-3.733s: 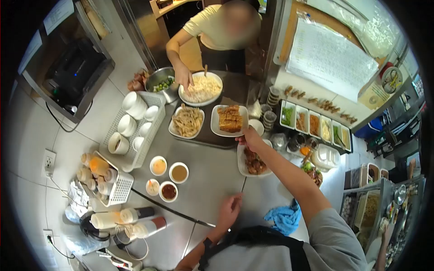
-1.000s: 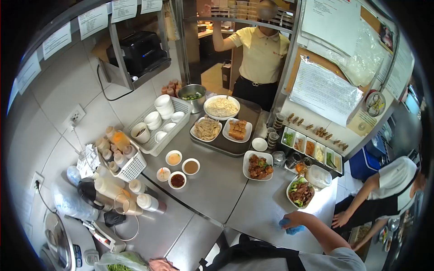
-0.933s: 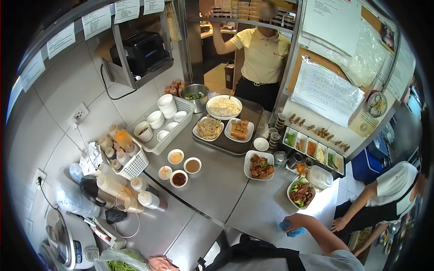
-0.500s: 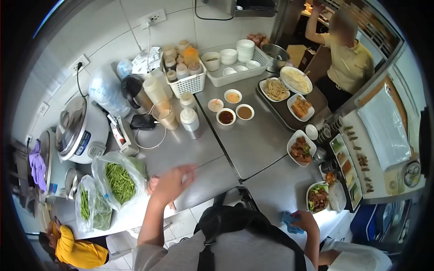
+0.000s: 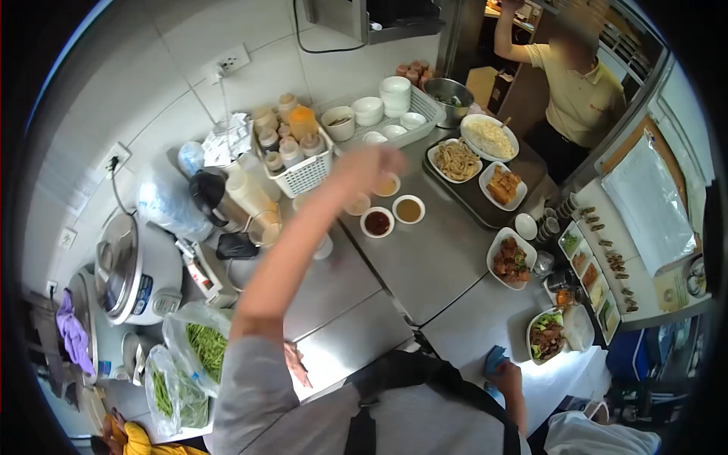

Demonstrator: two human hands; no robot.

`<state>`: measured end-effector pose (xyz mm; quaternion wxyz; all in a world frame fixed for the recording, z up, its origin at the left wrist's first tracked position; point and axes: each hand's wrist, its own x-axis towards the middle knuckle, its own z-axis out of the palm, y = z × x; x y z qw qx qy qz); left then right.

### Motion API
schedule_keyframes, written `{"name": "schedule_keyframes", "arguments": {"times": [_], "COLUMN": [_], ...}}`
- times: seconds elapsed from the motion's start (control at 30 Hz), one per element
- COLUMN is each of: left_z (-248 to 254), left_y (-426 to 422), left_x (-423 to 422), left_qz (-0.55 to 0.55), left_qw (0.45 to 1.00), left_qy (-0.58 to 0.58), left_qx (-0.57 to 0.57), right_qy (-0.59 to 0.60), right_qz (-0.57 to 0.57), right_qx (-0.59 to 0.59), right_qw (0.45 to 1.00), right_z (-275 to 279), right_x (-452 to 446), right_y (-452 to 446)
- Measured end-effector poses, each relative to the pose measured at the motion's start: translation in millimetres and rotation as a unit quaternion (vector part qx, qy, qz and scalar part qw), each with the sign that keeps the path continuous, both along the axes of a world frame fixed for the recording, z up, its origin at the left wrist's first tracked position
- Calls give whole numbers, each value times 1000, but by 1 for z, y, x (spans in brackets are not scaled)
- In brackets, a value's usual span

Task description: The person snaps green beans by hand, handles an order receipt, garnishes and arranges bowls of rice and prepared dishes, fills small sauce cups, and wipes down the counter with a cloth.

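My left hand (image 5: pixel 370 171), smeared by motion, is stretched out over the small white sauce bowls near the basket. Its fingers are too blurred to read. It partly covers a bowl of orange sauce (image 5: pixel 388 186) and a pale one (image 5: pixel 356 204). Just in front stand a bowl of dark red sauce (image 5: pixel 377 223) and a bowl of brown sauce (image 5: pixel 409 210). Low on the right, my right hand (image 5: pixel 506 378) is closed on a blue cloth (image 5: pixel 495 362) at the steel counter's edge, close to a bowl of meat and greens (image 5: pixel 546 336).
A tray (image 5: pixel 485 216) carries plates of noodles, rice and fried food. Behind my left hand are a white basket of bottles (image 5: pixel 303 176) and a rack of white bowls (image 5: pixel 425 125). Bags of green vegetables (image 5: pixel 205 345) lie left. A person (image 5: pixel 580 91) stands across the counter.
My left hand has swung forward and right, from above the near left counter to over the sauce bowls. My right hand keeps the blue cloth near the same spot. The view has shifted slightly.
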<state>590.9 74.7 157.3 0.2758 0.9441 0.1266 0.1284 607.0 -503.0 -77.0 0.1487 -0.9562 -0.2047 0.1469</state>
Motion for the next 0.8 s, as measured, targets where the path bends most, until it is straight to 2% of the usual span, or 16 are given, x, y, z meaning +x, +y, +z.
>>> {"name": "schedule_keyframes", "arguments": {"times": [0.1, 0.13, 0.17, 0.2, 0.23, 0.27, 0.3, 0.33, 0.37, 0.43, 0.47, 0.57, 0.6, 0.7, 0.73, 0.8], "left_z": [-67, -97, -127, -128, -154, -154, -184, -174, -245, -265, -246, -230, -208, -175, -172, -180], "left_y": [154, 188, 213, 215, 236, 240, 266, 263, 322, 334, 318, 323, 311, 296, 296, 287], "left_x": [138, 158, 165, 170, 178, 181, 188, 186, 203, 225, 221, 233, 234, 237, 230, 204], "left_qz": [248, 349, 330, 343, 312, 318, 323, 270, 199, 184, 229, 212, 209, 189, 202, 221], "left_qw": [944, 914, 904, 902, 906, 911, 917, 921, 944, 932, 928, 904, 895, 884, 892, 904], "left_qy": [128, 161, 209, 221, 206, 205, 168, 221, 176, 268, 257, 348, 372, 415, 385, 328], "left_qx": [179, 131, 172, 142, 200, 164, 164, 172, 197, 162, 142, 132, 129, 104, 124, 163], "right_qy": [18, 47, 65, 95, 69, 41, 14, -12, -39, -40, -37, -45, 26, 35, 64, -45], "right_qz": [3, -36, -52, -106, -150, -152, -183, -213, -240, -238, -230, -283, -272, -273, -279, -290], "right_qx": [27, 37, 27, 29, 50, 44, 53, 58, 62, 25, 4, 20, -38, -2, -47, 59], "right_qw": [999, 998, 996, 989, 985, 987, 982, 975, 968, 970, 972, 958, 961, 961, 957, 954], "right_z": [19, 24, 16, 17, 26, 30, 30, 30, 23, -1, -15, -44, -34, -64, -54, -29], "right_x": [-3, -5, -8, -14, -25, -35, -42, -49, -52, -55, -59, -56, -56, -75, -72, -64], "right_y": [7, 7, -4, -8, -2, 1, 7, 13, 20, 18, 14, -2, -2, -23, -17, 5]}}
